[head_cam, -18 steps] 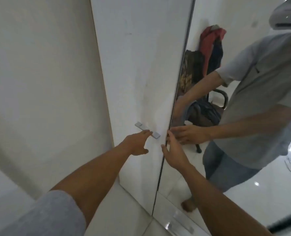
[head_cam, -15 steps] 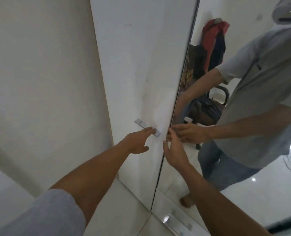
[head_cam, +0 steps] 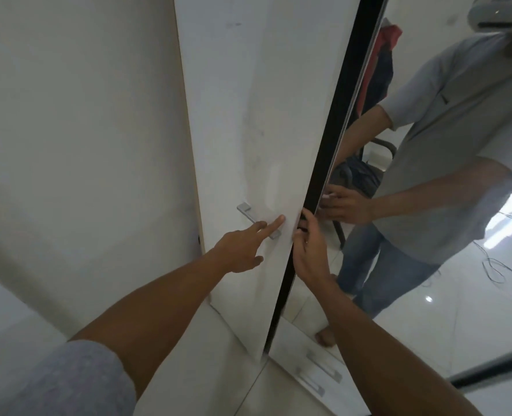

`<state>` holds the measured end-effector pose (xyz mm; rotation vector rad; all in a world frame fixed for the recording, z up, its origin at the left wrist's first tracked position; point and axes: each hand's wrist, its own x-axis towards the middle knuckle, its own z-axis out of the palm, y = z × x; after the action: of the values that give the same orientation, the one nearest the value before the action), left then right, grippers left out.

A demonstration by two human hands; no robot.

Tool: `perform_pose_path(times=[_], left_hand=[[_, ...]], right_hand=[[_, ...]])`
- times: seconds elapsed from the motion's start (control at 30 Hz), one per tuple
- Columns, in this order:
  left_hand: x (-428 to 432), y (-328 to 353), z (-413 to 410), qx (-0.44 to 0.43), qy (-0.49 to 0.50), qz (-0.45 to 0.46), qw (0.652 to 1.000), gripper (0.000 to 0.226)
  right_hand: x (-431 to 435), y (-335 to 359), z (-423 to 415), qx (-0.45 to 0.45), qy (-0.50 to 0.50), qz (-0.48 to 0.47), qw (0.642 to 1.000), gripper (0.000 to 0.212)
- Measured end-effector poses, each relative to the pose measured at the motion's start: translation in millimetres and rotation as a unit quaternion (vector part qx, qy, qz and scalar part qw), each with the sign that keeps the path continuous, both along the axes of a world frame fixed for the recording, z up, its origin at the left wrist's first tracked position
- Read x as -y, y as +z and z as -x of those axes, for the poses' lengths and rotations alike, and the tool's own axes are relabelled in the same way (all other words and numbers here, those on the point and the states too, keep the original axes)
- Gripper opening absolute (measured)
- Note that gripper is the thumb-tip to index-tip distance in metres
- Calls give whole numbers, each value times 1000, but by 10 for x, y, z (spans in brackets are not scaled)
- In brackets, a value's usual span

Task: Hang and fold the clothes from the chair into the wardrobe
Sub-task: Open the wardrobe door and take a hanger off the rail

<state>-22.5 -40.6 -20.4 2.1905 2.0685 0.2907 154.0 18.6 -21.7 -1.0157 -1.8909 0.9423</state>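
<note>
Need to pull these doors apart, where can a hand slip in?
The dark gap between white door and mirrored door lies free above and below the right hand. Crowded by the handle, under the left hand.

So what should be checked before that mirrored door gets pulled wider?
1. Grip: the right hand curls round the mirrored door at its edge. Ok.
2. Support: straight fingers of the left hand touch the white door beside its handle, without gripping it. Ok.
3. Opening: a dark gap shows between the doors. Ok.
4. Pinch risk: the right fingertips sit inside that slit. Not ok.
5. Space behind the doors: too dark. Cannot tell.
</note>
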Motion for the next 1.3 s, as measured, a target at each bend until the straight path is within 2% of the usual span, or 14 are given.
perform_pose_path(times=[0.13, 0.3, 0.47, 0.6, 0.73, 0.83, 1.0, 1.13, 1.3], left_hand=[[395, 12, 161, -7, -13, -7, 1000, 115], [949, 94, 287, -91, 0, -66, 994, 120], [1496, 230, 553, -31, 58, -109, 992, 119], [1781, 553, 771, -29, 80, -166, 982, 110], [2027, 781, 1046, -97, 118, -212, 965, 123], [2162, 855, 1276, -117, 170, -234, 950, 131], [2321, 844, 1690, -116, 272, -211, 932, 136], [2305, 886, 2055, -122, 359, -196, 904, 138], [2203, 943, 2539, -172, 458, -197, 850, 145]], right_hand=[[354, 29, 70, 8, 14, -20, 1000, 39], [808, 39, 270, 1, 74, -31, 997, 32], [1180, 17, 638, 41, 143, -17, 989, 55], [1397, 262, 1005, 75, 211, 8, 975, 52], [1470, 564, 1432, 62, 265, -60, 960, 57], [1415, 687, 1820, 65, 298, -105, 946, 58], [1182, 936, 2529, 62, 277, -182, 942, 67], [825, 1108, 3053, 54, 224, -258, 938, 84], [321, 1227, 3581, 113, 205, -298, 926, 108]])
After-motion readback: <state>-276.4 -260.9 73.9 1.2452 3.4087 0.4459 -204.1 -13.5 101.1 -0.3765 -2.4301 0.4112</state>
